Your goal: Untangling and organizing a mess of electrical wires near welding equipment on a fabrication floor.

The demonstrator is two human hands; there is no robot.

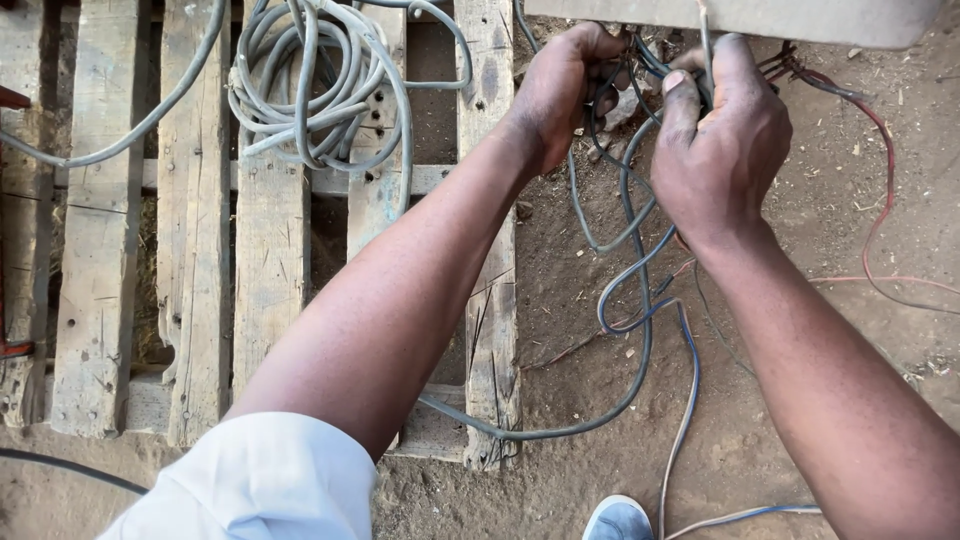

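My left hand (562, 92) is closed around a bundle of dark wires (612, 118) just below a pale board (760, 18) at the top of the view. My right hand (718, 145) grips more of the same wires close beside it, thumb pressed on top. A grey cable (640, 330) drops from both hands, loops over the dirt and runs back under my left forearm. Thin blue and pale wires (688, 400) trail toward the bottom edge. A red wire (882, 190) curves away to the right.
A weathered wooden pallet (195, 300) lies on the left with a coil of grey cable (315, 85) on it. Bare dirt ground (840, 260) fills the right side. The toe of a blue shoe (617, 520) shows at the bottom.
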